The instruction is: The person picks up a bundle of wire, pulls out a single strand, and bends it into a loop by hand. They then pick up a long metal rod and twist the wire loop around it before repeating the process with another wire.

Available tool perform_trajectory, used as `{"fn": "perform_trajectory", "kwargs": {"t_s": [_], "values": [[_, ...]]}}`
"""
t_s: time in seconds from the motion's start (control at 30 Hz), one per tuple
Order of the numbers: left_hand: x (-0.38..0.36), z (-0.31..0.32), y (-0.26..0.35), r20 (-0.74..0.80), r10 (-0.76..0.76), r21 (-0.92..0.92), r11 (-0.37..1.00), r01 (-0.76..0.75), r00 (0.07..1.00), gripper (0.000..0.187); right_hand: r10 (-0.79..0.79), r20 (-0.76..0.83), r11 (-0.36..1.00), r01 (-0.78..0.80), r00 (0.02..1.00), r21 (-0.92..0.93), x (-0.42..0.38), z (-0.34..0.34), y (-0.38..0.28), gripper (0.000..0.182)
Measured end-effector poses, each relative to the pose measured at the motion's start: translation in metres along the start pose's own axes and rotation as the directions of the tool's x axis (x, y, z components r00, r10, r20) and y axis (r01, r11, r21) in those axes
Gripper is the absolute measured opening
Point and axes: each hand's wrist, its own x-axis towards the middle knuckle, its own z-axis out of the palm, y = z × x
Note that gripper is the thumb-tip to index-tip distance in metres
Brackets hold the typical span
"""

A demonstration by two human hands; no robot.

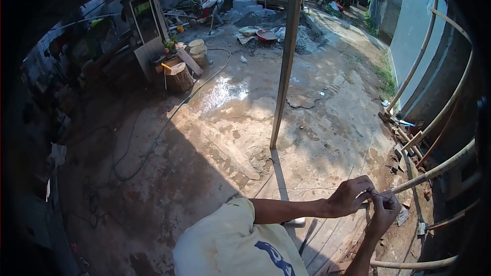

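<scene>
Both of my hands are close together at the lower right, in front of a bamboo pole (445,167). My left hand (349,197) is closed in a pinch on a thin dark wire (377,194). Just to its right, my right hand (384,211) has its fingers closed on the same wire. A thin strand also curves over the ground left of my hands. My fingertips are small in view, so the wire's ends cannot be made out.
An upright post (286,61) stands ahead. Bamboo poles lean along the right wall (417,30). A hose (166,122) crosses the ground at left, near a stump (179,79) and buckets (198,51). Gravel heaps (307,36) lie farther back.
</scene>
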Motion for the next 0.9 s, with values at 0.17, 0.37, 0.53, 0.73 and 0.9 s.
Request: {"fn": "perform_trajectory", "kwargs": {"t_s": [0.17, 0.37, 0.53, 0.73, 0.9], "values": [[0.0, 0.001, -0.01, 0.062, 0.016, 0.004, 1.0, -0.016, 0.998, 0.009, -0.041, -0.235, 0.998, 0.029, 0.971, -0.055, -0.017, 0.014, 0.01, 0.018], [0.0, -0.009, -0.012, 0.106, -0.183, -0.031, 0.982, 0.187, 0.977, 0.008, -0.366, -0.022, 0.887, 0.342, 0.93, -0.309, -0.02, 0.018, 0.005, 0.008], [-0.011, -0.005, -0.023, 0.035, -0.088, -0.026, 0.996, 0.089, 0.996, 0.008, -0.035, -0.067, 0.996, 0.04, 0.997, 0.077, -0.031, 0.027, 0.038, 0.012], [-0.019, -0.007, -0.029, 0.025, -0.071, -0.002, 0.997, 0.071, 0.997, 0.01, -0.061, -0.073, 0.996, 0.065, 0.996, 0.056, -0.026, 0.028, 0.048, 0.013], [-0.023, -0.009, -0.029, 0.063, -0.12, -0.025, 0.992, 0.122, 0.991, 0.013, -0.041, -0.05, 0.999, 0.042, 0.998, 0.015, -0.027, 0.023, 0.051, 0.014]]}}
